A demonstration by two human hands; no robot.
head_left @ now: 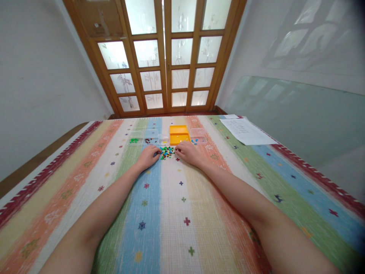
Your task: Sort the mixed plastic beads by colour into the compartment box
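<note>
A loose pile of small beads or bricks (167, 152) in green, blue, brown and white lies on the striped cloth. My left hand (148, 156) rests at its left edge, fingers curled inward toward the thumb, touching the pieces there. From the other side my right hand (186, 152) reaches the pile's right edge, its fingertips drawn together. What either hand pinches is too small to make out. Just beyond stand an orange box (179, 130) with a few pale pieces, and a clear box holding green pieces (134, 140).
Dark brown pieces (147, 140) lie in another clear box, and blue ones (195, 141) in a clear box on the right. A small clear box (164, 139) sits between. Printed paper sheets (246, 131) lie at the table's far right. Glazed wooden doors (168, 68) stand behind.
</note>
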